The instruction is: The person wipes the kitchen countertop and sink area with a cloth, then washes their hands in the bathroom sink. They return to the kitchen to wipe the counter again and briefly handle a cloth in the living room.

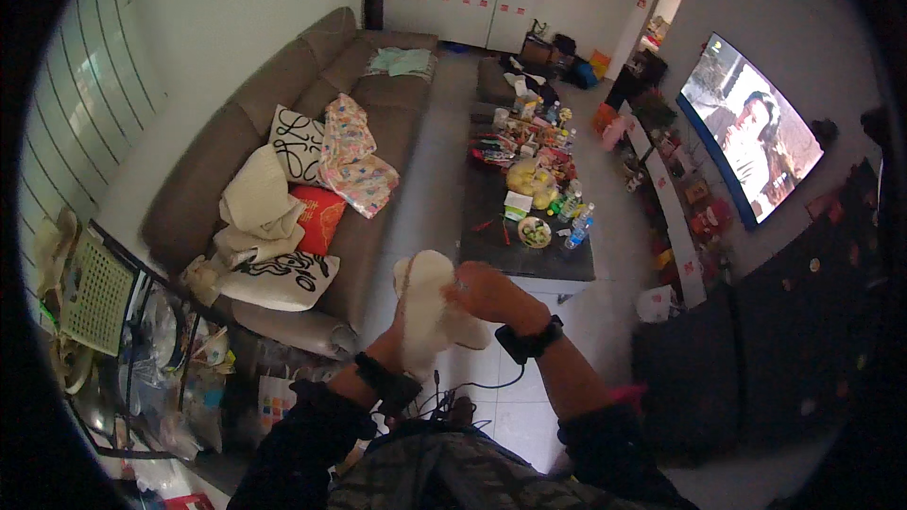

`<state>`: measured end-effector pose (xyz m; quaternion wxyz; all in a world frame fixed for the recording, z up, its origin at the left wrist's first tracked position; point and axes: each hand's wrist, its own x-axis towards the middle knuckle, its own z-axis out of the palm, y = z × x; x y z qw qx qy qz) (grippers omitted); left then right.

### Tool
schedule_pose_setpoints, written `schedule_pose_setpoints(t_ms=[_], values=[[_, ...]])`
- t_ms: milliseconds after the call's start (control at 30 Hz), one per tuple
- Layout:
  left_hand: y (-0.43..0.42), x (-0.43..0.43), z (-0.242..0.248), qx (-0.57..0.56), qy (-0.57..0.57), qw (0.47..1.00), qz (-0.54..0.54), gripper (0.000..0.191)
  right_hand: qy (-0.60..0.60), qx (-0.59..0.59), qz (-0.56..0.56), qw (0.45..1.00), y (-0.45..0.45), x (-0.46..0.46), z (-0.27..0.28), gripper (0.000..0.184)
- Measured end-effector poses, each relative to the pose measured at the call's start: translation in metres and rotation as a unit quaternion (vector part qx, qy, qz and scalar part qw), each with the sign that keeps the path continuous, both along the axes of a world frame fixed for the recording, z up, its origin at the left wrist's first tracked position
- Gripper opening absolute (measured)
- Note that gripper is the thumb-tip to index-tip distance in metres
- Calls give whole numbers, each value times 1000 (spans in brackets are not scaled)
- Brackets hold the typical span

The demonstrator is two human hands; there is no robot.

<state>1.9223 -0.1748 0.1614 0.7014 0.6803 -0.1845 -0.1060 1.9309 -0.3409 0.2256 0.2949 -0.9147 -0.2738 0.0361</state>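
Note:
In front of my body, several cream, sole-shaped soft pieces (427,297), perhaps insoles, overlap one another; their exact kind is unclear. My left hand (394,341) grips them from the left and is largely hidden behind them. At their right edge, my right hand (490,292) has its bent fingers against the pieces, with another pale part showing below it. Motion blur hides the fingertips, so whether this hand pinches a piece cannot be told. Both wrists wear black straps with small boxes, and a black cable runs from the right one.
Beyond my hands stands a dark coffee table (489,258) bearing bottles, a bowl and yellow bags. A brown sofa (368,241) with cushions and cloths lies to the left. Nearer left is a cluttered rack (131,326). A television (751,127) hangs at the right above a low cabinet (666,212).

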Motion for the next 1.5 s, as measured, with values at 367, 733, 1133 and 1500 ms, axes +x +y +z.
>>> schedule_pose_setpoints(t_ms=[367, 733, 1133, 1500], values=[[-16, 14, -73, -405, 398, 823, 7, 46, -83, -282, -125, 948, 61, 10, -57, 18], [34, 11, -8, -505, 232, 831, -30, 42, 407, 671, -87, 613, 99, -3, -54, 31], [142, -30, -68, 101, 207, 971, -59, 57, 243, 102, 5, 965, 80, 3, -112, 30], [234, -107, -72, 306, 108, 945, -25, 70, 264, 338, 5, 903, 171, -21, -78, 27]])
